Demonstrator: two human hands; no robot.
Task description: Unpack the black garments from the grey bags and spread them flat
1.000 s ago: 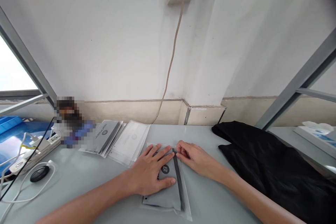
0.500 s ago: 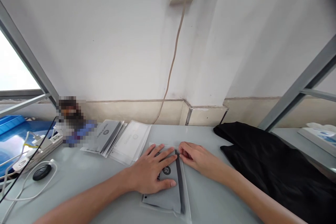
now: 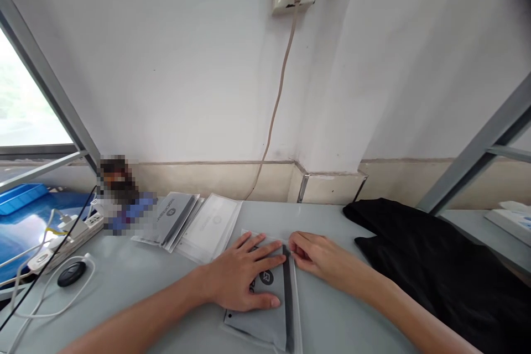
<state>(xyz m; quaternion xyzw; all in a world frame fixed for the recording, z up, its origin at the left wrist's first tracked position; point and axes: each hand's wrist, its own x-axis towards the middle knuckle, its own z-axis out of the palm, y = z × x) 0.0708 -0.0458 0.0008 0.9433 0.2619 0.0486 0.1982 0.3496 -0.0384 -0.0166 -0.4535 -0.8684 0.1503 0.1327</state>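
Observation:
A grey item with a dark round logo lies flat in a clear plastic bag (image 3: pixel 259 326) on the table. My left hand (image 3: pixel 243 276) rests palm down on the bag, fingers spread, covering part of the print. At the bag's upper right edge my right hand (image 3: pixel 317 254) is closed, with thumb and index finger pinched together on the clear edge strip. The fingertips partly hide the bit of edge they grip.
Several packed bags (image 3: pixel 174 215) lie overlapped at the back left, beside a frosted white one (image 3: pixel 213 224). Black cloth (image 3: pixel 431 265) covers the right side. A power strip (image 3: pixel 78 240), white cable and black oval object (image 3: pixel 71 274) sit at left. Metal frame bars slant up both sides.
The view has shifted slightly, so everything appears a little lower and further right. Both hands keep nearly the same place on the bag.

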